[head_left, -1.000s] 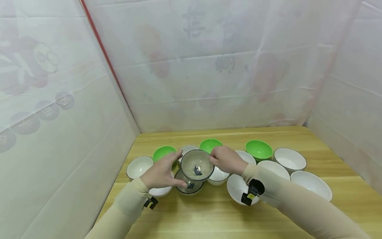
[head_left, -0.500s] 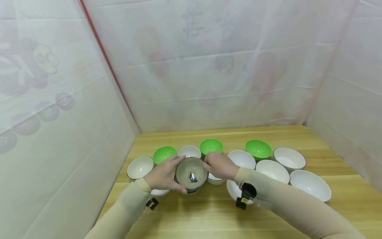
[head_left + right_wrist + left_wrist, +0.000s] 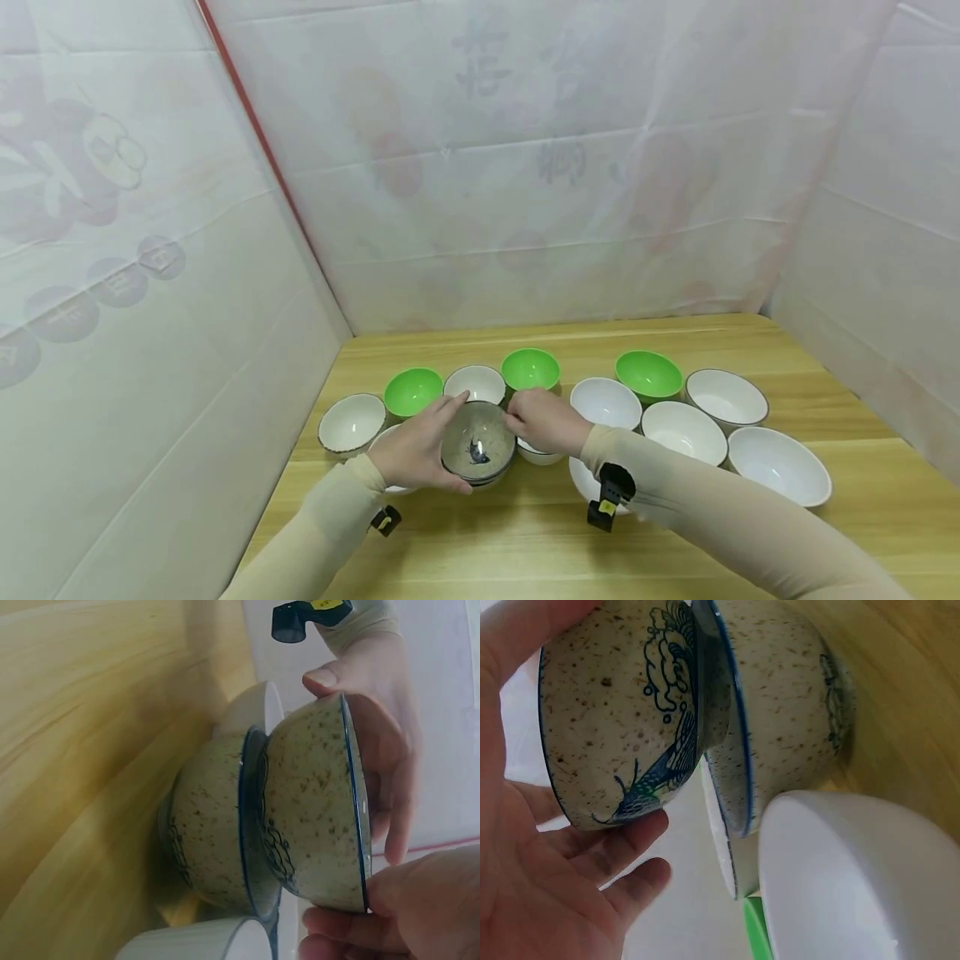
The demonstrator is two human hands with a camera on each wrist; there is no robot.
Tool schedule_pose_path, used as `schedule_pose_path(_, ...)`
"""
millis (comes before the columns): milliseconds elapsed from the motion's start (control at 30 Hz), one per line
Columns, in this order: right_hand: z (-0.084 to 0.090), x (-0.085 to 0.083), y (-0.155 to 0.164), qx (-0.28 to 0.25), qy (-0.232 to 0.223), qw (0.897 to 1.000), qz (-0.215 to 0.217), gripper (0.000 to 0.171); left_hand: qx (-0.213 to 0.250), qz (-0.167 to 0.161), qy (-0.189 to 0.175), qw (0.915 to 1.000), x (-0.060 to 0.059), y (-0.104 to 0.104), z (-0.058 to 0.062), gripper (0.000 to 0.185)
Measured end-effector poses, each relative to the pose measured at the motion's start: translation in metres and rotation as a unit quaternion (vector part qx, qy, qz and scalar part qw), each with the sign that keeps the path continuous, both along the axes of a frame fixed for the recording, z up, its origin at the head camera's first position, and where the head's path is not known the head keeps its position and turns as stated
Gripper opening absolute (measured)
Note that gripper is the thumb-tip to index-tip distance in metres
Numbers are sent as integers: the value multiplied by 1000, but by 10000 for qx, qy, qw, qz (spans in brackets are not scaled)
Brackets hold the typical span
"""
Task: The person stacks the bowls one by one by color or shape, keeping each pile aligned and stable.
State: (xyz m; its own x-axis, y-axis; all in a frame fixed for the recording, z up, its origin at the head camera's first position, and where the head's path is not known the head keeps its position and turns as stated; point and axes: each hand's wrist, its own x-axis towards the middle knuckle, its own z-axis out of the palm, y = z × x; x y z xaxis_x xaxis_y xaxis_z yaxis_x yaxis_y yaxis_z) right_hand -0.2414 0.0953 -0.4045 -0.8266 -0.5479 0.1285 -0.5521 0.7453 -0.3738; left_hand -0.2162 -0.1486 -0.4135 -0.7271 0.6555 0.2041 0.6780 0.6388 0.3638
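Note:
A speckled ceramic bowl (image 3: 477, 437) with a blue rim and a blue fish drawing is between my hands. My left hand (image 3: 418, 450) holds its left side, thumb toward me and fingers spread round the wall. At the right rim, my right hand (image 3: 549, 421) pinches the edge between thumb and fingers. Below it stands a matching speckled bowl (image 3: 787, 712) on the table. The upper bowl's foot dips into the lower bowl's mouth, as both wrist views show; the right wrist view has the lower bowl (image 3: 210, 821) largely uncovered.
Green bowls (image 3: 531, 369) stand toward the back of the wooden table (image 3: 480, 550). White bowls surround the pair: a dark-rimmed one (image 3: 352, 421) at left, one (image 3: 474, 382) behind, several at right, including an oval one (image 3: 780, 465). My right forearm passes over some. Fabric walls enclose the table.
Both hands have brought the speckled bowl down and slightly left, from above and right of the matching bowl to inside its mouth. My left hand has closed in on its side.

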Motion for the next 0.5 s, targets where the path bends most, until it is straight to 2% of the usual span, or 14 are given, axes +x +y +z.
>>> schedule_pose_path(333, -5, 0, -2, -143, -206, 9996, 147, 41, 206, 227, -242, 9992, 0, -2, -11, 127)
schedule_pose_path(500, -9, -2, -6, -210, -249, 9991, 271, 19, 26, 304, -288, 9991, -1, -3, -15, 126)
